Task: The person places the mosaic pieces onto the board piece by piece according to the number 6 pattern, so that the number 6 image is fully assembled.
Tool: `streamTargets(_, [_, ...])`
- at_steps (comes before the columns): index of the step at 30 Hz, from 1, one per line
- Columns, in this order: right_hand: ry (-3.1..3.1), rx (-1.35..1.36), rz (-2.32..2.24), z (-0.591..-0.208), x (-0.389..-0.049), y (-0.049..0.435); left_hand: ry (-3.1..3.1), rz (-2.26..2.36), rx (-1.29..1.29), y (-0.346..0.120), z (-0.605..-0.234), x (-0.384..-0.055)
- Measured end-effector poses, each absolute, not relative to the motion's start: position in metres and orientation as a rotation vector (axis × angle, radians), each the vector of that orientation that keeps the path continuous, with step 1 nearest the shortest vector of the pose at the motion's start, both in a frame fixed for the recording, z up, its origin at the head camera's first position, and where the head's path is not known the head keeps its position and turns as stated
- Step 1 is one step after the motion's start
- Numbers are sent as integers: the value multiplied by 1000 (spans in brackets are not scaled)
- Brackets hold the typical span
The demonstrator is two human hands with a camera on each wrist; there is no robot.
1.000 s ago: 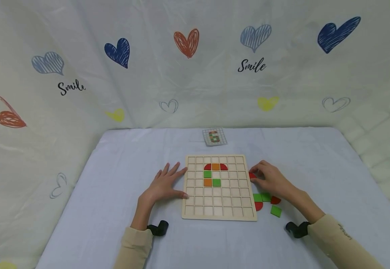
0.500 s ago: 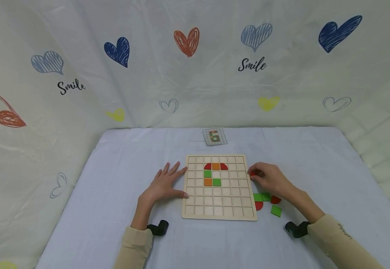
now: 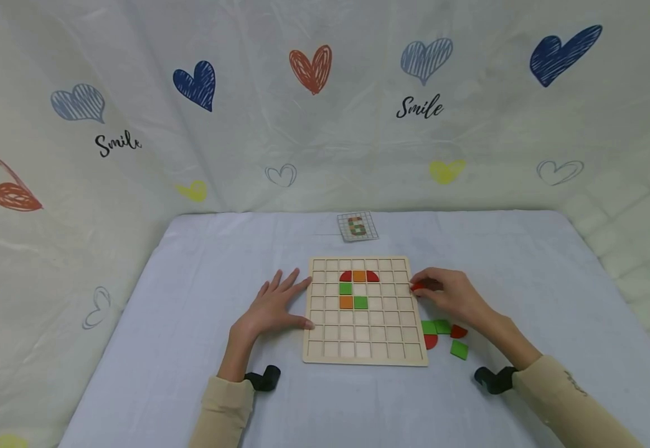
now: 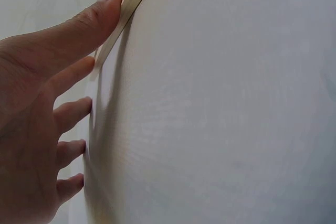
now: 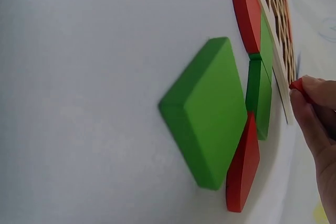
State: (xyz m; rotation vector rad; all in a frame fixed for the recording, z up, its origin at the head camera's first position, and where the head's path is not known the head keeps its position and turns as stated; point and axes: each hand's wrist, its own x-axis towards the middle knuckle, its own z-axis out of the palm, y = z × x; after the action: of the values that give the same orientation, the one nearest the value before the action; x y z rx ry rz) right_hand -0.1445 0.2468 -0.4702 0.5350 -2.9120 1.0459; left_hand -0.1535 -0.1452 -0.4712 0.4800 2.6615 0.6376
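A wooden grid board (image 3: 330, 351) lies on the table, with red quarter-round, orange square and green square tiles set in some of its cells. The left hand (image 3: 271, 309) is spread at the board's left edge; its thumb touches the frame, as the left wrist view also shows. Beside the right edge, the right hand (image 3: 452, 294) pinches a red tile (image 5: 297, 84) between thumb and fingertips. Loose tiles sit below that hand: green squares such as the near one (image 5: 210, 114), a red quarter-round (image 5: 244, 166) and another red quarter-round (image 3: 431, 341).
A small card (image 3: 357, 227) printed with a coloured tile figure on a grid lies behind the board. White cloth covers the table (image 3: 235, 242). A white curtain (image 3: 358, 143) with hearts and "Smile" lettering hangs behind it.
The right hand has shifted slightly left with the red tile, up to the board's right edge. The left hand and the tiles on the board stay put.
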Motion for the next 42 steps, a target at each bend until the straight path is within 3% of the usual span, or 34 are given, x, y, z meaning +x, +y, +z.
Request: streamTargets(42, [-2966,954,1198,-465,-160,190,2666,625,475,-145,-470,-154])
